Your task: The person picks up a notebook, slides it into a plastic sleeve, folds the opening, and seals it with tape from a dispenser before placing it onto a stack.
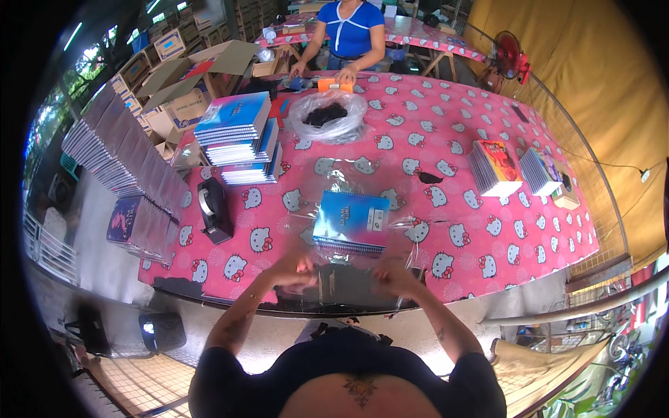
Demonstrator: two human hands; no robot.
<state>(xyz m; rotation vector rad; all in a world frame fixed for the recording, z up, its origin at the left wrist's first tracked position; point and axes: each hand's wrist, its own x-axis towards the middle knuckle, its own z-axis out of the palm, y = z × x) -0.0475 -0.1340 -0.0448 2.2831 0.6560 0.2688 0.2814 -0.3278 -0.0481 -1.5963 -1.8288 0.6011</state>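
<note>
clear wrapper: thin transparent plastic sleeve at the near table edge, around a blue-pink notebook.
plastic bag: clear, crumpled, far centre, dark contents.
cardboard boxes: brown, flaps open, beyond the table's left end.

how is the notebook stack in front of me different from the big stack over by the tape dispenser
The near notebook stack is thin and lies inside a clear plastic bag that both hands grip. The big stack is much taller, unbagged and unevenly piled. Both have blue-and-pink covers and lie on the pink tablecloth.
</note>
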